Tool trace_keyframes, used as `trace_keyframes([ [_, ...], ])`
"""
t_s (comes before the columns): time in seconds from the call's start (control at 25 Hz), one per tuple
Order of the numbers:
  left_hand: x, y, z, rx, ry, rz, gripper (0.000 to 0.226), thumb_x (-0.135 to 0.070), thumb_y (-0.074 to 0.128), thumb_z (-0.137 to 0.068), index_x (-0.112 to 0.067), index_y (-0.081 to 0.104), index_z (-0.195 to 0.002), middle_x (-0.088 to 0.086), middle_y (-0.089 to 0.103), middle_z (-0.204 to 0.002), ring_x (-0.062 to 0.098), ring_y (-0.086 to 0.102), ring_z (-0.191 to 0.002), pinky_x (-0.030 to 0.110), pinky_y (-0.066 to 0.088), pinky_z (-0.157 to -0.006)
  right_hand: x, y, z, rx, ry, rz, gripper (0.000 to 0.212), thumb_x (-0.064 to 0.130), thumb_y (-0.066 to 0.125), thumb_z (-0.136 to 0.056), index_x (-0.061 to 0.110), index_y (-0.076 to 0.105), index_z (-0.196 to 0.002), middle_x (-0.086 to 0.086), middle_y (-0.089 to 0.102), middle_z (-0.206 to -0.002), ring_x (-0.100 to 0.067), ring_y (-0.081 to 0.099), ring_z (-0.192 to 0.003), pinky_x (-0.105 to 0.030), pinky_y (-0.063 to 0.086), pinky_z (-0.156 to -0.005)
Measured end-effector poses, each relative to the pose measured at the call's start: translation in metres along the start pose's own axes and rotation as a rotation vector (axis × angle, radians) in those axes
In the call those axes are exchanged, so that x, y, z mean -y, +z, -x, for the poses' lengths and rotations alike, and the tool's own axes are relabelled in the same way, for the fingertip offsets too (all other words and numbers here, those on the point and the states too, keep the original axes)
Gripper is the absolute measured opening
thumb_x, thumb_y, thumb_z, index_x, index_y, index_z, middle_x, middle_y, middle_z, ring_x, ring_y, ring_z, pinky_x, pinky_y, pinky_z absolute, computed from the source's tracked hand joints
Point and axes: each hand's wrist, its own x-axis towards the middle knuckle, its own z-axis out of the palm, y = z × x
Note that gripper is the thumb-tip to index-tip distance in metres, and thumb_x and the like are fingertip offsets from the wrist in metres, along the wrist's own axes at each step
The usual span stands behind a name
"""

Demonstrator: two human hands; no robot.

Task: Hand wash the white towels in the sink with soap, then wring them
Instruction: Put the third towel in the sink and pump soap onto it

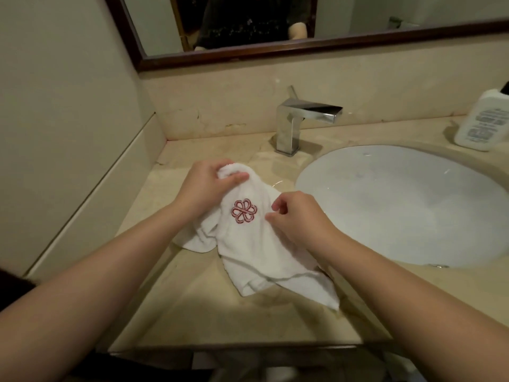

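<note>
A white towel [261, 252] with a red embroidered flower lies crumpled on the beige counter, left of the sink [399, 205]. My left hand [209, 186] grips the towel's bunched far end, thumb over the cloth. My right hand [300, 219] rests on the towel's right side with fingers curled, and the thumb and forefinger seem to pinch the cloth just right of the flower. The oval white sink holds no towel. A white bottle [482, 119], possibly soap, stands at the counter's far right.
A square chrome faucet [300, 119] stands behind the towel, its spout pointing right over the sink; no water runs. The counter [192, 312] meets a wall on the left. A dark-framed mirror [275, 53] hangs above the backsplash. The counter's front edge is near my forearms.
</note>
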Motion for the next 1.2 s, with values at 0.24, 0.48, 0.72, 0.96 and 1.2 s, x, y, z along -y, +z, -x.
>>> trace_keyframes([
  [0.24, -0.019, 0.02, -0.009, -0.061, -0.058, 0.222, 0.026, -0.029, 0.077, -0.09, -0.004, 0.074, -0.086, 0.012, 0.074, -0.079, 0.008, 0.061, -0.067, 0.026, 0.045, -0.062, -0.007, -0.03, 0.008, -0.147, -0.026, -0.236, 0.014, 0.017, 0.053, -0.094, 0.015, 0.053, -0.08, 0.005, 0.054, -0.073, -0.011, 0.047, -0.067, -0.031, 0.034, -0.06],
  [0.48, -0.066, 0.058, -0.036, -0.029, -0.024, 0.391, 0.039, -0.033, 0.073, -0.093, 0.005, 0.066, -0.086, 0.008, 0.066, -0.074, 0.01, 0.056, -0.063, 0.027, 0.044, -0.058, -0.036, -0.086, 0.008, -0.306, 0.07, -0.415, 0.008, 0.024, 0.045, -0.101, 0.019, 0.05, -0.097, 0.0, 0.056, -0.078, -0.014, 0.048, -0.065, -0.029, 0.034, -0.058],
  [0.72, -0.131, 0.119, -0.079, 0.127, 0.095, 0.597, 0.046, -0.041, 0.073, -0.088, 0.004, 0.065, -0.084, 0.005, 0.061, -0.075, 0.015, 0.054, -0.068, 0.033, 0.041, -0.063, -0.087, -0.147, 0.008, -0.59, 0.124, -0.517, 0.008, 0.024, 0.051, -0.102, 0.023, 0.052, -0.094, -0.005, 0.059, -0.079, -0.015, 0.053, -0.064, -0.029, 0.041, -0.059],
  [0.96, -0.17, 0.182, -0.112, 0.146, 0.182, 0.462, 0.042, -0.036, 0.067, -0.097, 0.005, 0.064, -0.086, 0.014, 0.062, -0.074, 0.015, 0.051, -0.066, 0.036, 0.04, -0.058, -0.136, -0.204, 0.009, -0.751, 0.134, -0.28, 0.007, 0.023, 0.054, -0.101, 0.019, 0.053, -0.095, 0.007, 0.056, -0.085, -0.008, 0.05, -0.075, -0.021, 0.041, -0.067],
  [1.2, -0.162, 0.214, -0.134, 0.156, 0.223, 0.398, 0.051, -0.048, 0.065, -0.094, 0.001, 0.067, -0.083, 0.004, 0.061, -0.071, 0.012, 0.05, -0.063, 0.034, 0.042, -0.057, -0.158, -0.218, -0.002, -0.815, 0.09, -0.19, 0.006, 0.02, 0.052, -0.102, 0.015, 0.054, -0.099, 0.0, 0.058, -0.091, -0.014, 0.051, -0.08, -0.026, 0.041, -0.067],
])
